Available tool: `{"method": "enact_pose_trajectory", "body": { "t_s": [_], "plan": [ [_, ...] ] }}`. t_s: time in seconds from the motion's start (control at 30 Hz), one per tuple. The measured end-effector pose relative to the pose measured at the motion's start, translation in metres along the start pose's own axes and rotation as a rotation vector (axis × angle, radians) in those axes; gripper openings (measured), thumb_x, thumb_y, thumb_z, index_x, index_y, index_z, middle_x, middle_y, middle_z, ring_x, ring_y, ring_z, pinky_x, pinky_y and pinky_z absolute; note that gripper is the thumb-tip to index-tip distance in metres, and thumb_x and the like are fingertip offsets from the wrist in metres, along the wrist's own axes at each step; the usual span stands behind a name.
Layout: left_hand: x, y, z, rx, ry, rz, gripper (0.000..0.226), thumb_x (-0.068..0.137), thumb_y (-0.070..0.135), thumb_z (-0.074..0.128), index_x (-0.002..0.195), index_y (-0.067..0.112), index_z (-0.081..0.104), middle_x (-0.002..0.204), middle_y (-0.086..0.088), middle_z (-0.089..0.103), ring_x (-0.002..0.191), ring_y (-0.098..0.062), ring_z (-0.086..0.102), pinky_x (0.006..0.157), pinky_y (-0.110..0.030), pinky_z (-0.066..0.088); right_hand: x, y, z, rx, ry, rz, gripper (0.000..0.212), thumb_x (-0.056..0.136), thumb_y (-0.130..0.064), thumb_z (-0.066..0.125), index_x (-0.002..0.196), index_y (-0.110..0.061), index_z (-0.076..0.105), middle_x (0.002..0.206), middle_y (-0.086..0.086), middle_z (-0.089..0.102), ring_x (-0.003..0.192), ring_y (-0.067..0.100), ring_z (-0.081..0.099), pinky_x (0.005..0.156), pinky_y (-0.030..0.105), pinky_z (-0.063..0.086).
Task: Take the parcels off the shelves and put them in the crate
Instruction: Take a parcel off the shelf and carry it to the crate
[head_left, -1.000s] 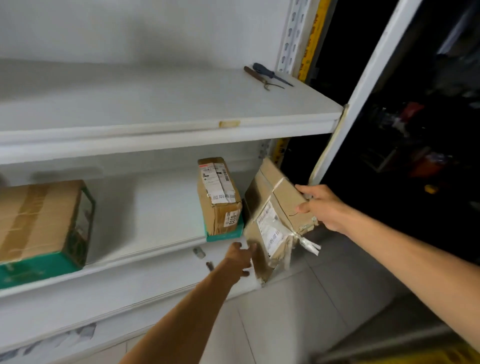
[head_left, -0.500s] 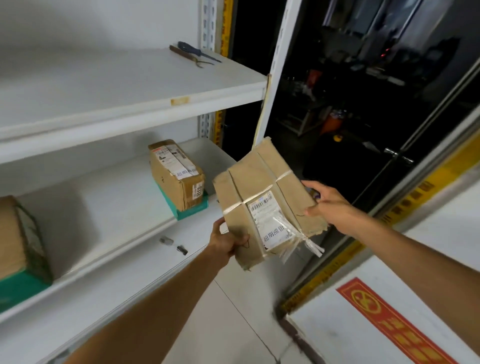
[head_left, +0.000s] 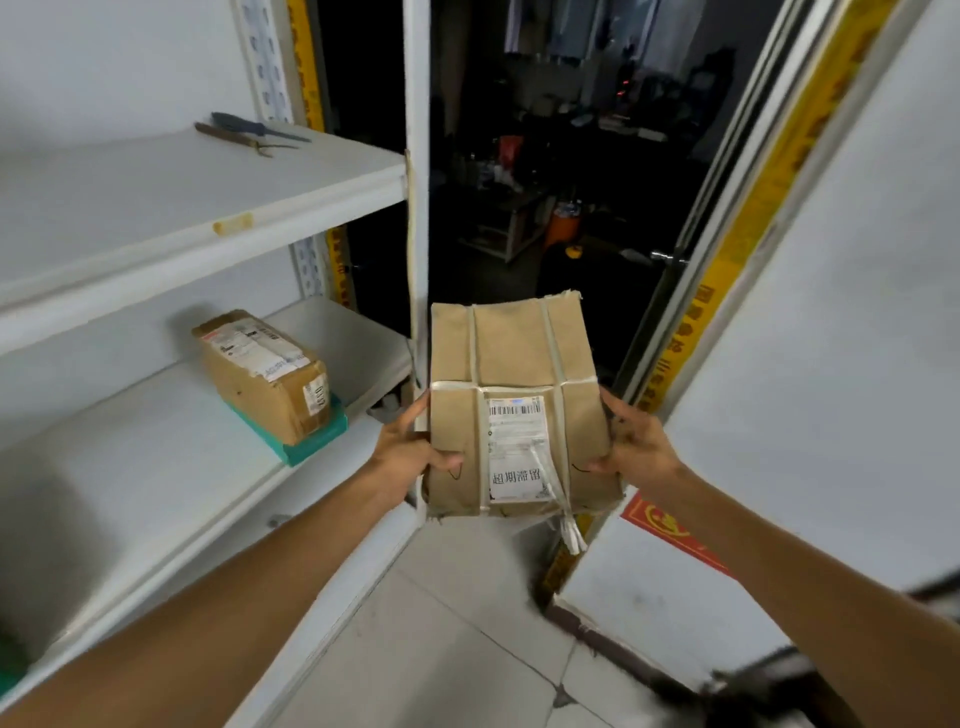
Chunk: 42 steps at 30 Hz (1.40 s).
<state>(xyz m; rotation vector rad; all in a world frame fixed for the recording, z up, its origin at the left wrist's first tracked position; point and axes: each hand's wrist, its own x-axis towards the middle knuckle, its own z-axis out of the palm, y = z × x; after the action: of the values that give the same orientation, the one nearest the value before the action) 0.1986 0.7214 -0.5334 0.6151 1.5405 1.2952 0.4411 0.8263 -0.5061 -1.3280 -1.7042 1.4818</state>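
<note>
A brown paper parcel (head_left: 511, 364), tied with pale strapping and bearing a white barcode label, is held in mid-air in front of me, clear of the shelving. My left hand (head_left: 408, 449) grips its left side and my right hand (head_left: 636, 447) grips its right side. A second cardboard parcel (head_left: 265, 371) with labels and a green base lies on the middle shelf (head_left: 156, 467) to the left. No crate is in view.
The upper shelf (head_left: 182, 202) carries a screwdriver (head_left: 254, 127) and a small hand tool (head_left: 234, 139). A white upright post (head_left: 415, 171) edges the shelving. Beyond lies a dark doorway, a white panel with yellow strip (head_left: 748, 218) at right, tiled floor (head_left: 441, 639) below.
The parcel has come off the middle shelf and swung right into the open. My left hand moved from under it to its left side, and the view turned right.
</note>
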Motion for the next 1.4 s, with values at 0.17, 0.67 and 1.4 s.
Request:
{"method": "enact_pose_trajectory", "body": {
  "t_s": [0.17, 0.67, 1.4],
  "plan": [
    [0.018, -0.003, 0.012, -0.003, -0.195, -0.026, 0.102, 0.065, -0.024, 0.07, 0.145, 0.03, 0.04, 0.093, 0.003, 0.071, 0.099, -0.016, 0.064, 0.082, -0.029, 0.056, -0.03, 0.016, -0.006, -0.046, 0.243, 0.074, 0.095, 0.068, 0.027, 0.063, 0.148, -0.019, 0.038, 0.096, 0.002, 0.066, 0.093, 0.023, 0.061, 0.061, 0.022, 0.055],
    [0.005, -0.02, 0.152, 0.329, -0.815, -0.159, 0.098, 0.069, -0.028, 0.063, 0.143, 0.032, 0.042, 0.134, -0.006, 0.051, 0.122, -0.031, 0.05, 0.074, -0.033, 0.058, -0.201, 0.079, -0.015, 0.251, 1.039, 0.34, 0.084, 0.075, 0.029, 0.041, 0.142, -0.022, 0.046, 0.068, -0.002, 0.057, 0.062, 0.009, 0.05, 0.044, 0.019, 0.048],
    [-0.138, -0.115, 0.479, 0.626, -1.398, -0.189, 0.1, 0.066, -0.033, 0.057, 0.142, 0.03, 0.045, 0.137, -0.014, 0.051, 0.105, -0.028, 0.055, 0.071, -0.037, 0.059, -0.4, 0.184, -0.16, 0.543, 1.577, 0.483, 0.087, 0.076, 0.026, 0.056, 0.144, -0.027, 0.042, 0.107, 0.012, 0.066, 0.085, 0.024, 0.062, 0.051, 0.023, 0.054]
  ]
}}
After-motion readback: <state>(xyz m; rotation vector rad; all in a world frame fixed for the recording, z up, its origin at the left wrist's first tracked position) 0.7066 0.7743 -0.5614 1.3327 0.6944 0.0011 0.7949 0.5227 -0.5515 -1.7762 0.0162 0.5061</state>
